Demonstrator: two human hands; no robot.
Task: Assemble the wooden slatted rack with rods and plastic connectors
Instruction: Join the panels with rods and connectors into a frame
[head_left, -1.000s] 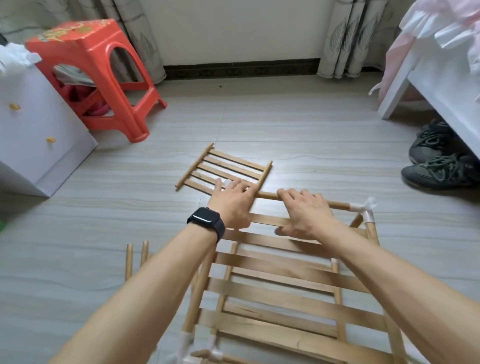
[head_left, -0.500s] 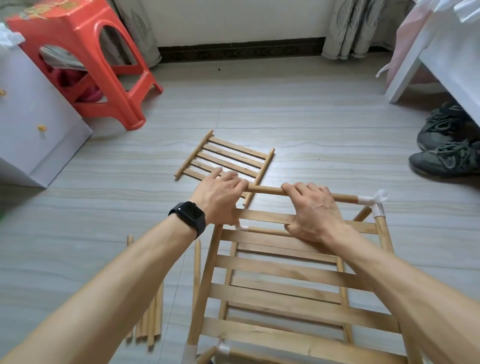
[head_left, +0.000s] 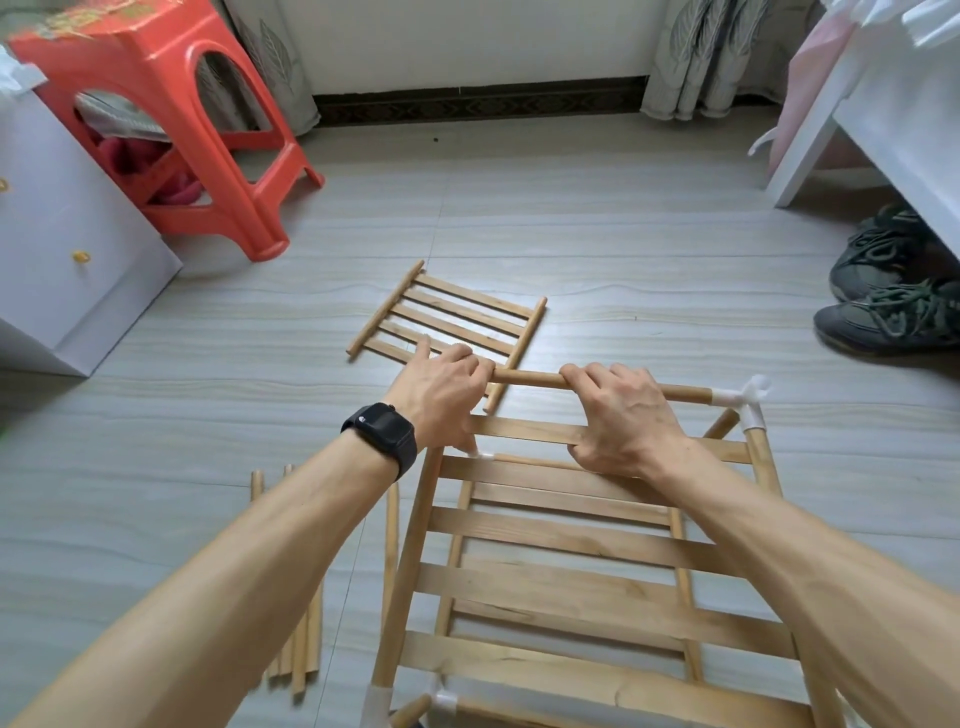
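Far left: red stool (head_left: 208, 130). Near left on floor (head_left: 571, 234): loose rods (head_left: 298, 649). Centre: left hand (head_left: 441, 395), fingers curled round left end of top rod (head_left: 524, 378), index finger straight. Just beyond, slat panel (head_left: 452, 317) flat on floor. Then right hand (head_left: 623, 415), fingers wrapped over top rod near middle. Below both hands: rack (head_left: 571, 545), near centre. Right end of top rod sits in white connector (head_left: 743, 400) at far-right corner of rack. Far right: shoes (head_left: 893, 312).

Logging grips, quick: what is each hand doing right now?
Left hand: closed around the left end of the top rod.
Right hand: closed around the same rod, nearer its middle.
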